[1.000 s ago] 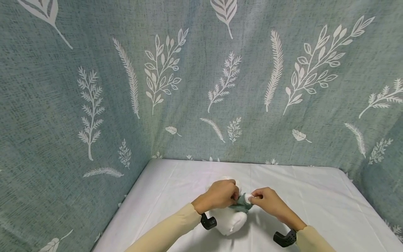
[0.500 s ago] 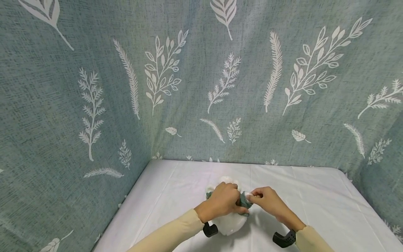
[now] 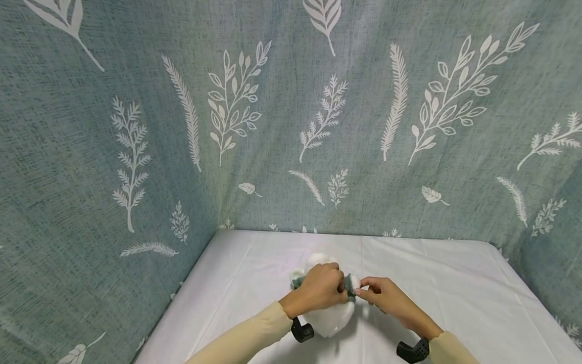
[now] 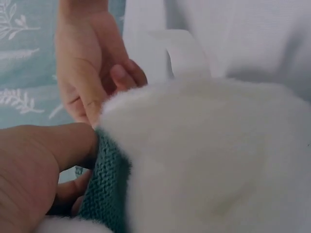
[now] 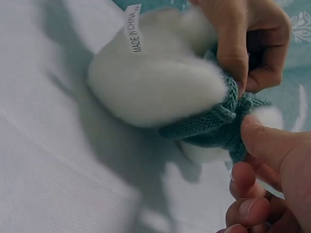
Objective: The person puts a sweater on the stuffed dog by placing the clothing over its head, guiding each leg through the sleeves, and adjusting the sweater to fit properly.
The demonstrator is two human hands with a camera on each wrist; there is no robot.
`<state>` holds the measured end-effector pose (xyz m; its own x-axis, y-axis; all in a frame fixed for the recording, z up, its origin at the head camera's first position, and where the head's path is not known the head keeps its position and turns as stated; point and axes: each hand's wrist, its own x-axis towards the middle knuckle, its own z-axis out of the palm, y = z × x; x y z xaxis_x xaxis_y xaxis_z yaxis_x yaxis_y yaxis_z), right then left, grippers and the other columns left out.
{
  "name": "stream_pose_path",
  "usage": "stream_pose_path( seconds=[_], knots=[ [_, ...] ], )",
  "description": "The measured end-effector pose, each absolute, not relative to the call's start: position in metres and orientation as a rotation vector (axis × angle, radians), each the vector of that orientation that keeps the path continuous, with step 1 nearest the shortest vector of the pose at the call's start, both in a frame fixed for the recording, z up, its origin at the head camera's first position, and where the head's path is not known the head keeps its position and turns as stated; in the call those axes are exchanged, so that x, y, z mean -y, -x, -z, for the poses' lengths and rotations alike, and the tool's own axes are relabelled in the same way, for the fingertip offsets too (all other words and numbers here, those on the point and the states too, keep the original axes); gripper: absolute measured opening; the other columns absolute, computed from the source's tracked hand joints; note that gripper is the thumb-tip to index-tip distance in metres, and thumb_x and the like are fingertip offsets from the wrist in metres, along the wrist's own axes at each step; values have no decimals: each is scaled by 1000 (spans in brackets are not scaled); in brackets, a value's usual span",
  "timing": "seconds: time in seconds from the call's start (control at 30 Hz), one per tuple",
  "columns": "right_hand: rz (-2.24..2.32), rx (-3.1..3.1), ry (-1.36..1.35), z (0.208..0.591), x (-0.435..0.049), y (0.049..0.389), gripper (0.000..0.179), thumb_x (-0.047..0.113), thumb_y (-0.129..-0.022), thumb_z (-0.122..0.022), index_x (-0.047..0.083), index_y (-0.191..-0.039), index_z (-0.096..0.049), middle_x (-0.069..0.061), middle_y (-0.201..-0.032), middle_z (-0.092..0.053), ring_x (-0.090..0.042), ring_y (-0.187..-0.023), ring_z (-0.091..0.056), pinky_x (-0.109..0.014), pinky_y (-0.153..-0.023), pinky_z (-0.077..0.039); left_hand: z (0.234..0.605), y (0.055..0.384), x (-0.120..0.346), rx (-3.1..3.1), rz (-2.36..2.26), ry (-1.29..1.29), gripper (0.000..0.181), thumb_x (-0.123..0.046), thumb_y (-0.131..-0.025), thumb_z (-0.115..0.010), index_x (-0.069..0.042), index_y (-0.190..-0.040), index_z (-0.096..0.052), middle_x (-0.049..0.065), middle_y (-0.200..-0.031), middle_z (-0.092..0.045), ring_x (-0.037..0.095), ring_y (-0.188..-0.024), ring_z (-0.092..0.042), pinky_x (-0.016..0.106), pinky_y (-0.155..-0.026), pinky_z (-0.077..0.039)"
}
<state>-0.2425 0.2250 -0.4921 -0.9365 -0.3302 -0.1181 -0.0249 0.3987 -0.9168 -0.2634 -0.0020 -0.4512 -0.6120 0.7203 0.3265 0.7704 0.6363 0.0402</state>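
Observation:
A fluffy white plush toy (image 3: pixel 328 322) lies on the white surface, wearing a teal knitted sweater (image 3: pixel 349 285). My left hand (image 3: pixel 320 287) reaches over the toy and covers much of its middle. In the left wrist view, thumb and fingers of that left hand (image 4: pixel 29 170) pinch the edge of the knit (image 4: pixel 108 179). My right hand (image 3: pixel 386 297) is at the toy's right side, by a white paw sticking out of a sleeve. In the right wrist view, the thumb and fingers of the right hand (image 5: pixel 277 160) pinch the knit sleeve near the paw (image 5: pixel 268 117).
A white "MADE IN CHINA" label (image 5: pixel 133 29) stands out from the toy's body. The white-covered table (image 3: pixel 432 273) extends around the toy. Blue-green leaf-patterned curtains (image 3: pixel 282 126) hang behind and on both sides.
The toy has turned, and the foot seen near me a second ago is hidden. My left thumb has drawn back in from its lower spot. My right hand has shifted slightly down.

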Motion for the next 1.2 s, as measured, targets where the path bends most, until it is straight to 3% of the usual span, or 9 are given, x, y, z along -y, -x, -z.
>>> stream_pose_path(
  seconds=[0.13,0.3,0.43,0.67,0.97,1.2],
  knots=[
    [1510,-2395,310,492,-223,245,40,49,-99,-65,9,-102,-71,-3,-75,-58,-12,-51,-30,-26,-48,-34,451,265,2,2580,257,1228,27,-21,-80,-80,-24,-61,-61,-13,-65,-44,1,-57,-37,16,-51,-29],
    [1502,-2428,277,492,-218,247,47,51,-98,-66,5,-95,-70,0,-71,-55,-12,-50,-29,-26,-47,-32,449,263,2,2602,221,1204,16,-26,-84,-83,-24,-72,-72,-12,-70,-50,1,-59,-42,18,-54,-33],
    [1526,-2468,185,491,-213,245,46,46,-98,-68,1,-87,-66,2,-65,-49,-12,-48,-27,-27,-46,-30,447,262,0,2605,205,1222,21,-22,-84,-83,-24,-68,-71,-12,-68,-50,2,-59,-42,19,-54,-32],
    [1593,-2539,-14,493,-204,243,32,25,-95,-66,11,-68,-55,4,-59,-43,-12,-49,-28,-26,-47,-28,445,261,-1,2586,111,1296,30,-24,-79,-84,-27,-58,-63,-14,-65,-46,2,-58,-40,20,-55,-29],
    [1561,-2554,-126,491,-218,242,34,24,-98,-61,13,-66,-54,2,-56,-41,-13,-50,-26,-27,-48,-28,436,262,7,2613,56,1359,40,-30,-77,-88,-29,-57,-53,-14,-69,-43,7,-64,-35,24,-61,-27],
    [1534,-2519,-105,493,-220,242,33,35,-99,-65,11,-77,-62,0,-61,-47,-13,-51,-29,-28,-48,-31,436,263,6,2663,189,1278,18,-27,-87,-78,-25,-76,-63,-14,-73,-48,6,-64,-39,23,-61,-31]
  ],
)
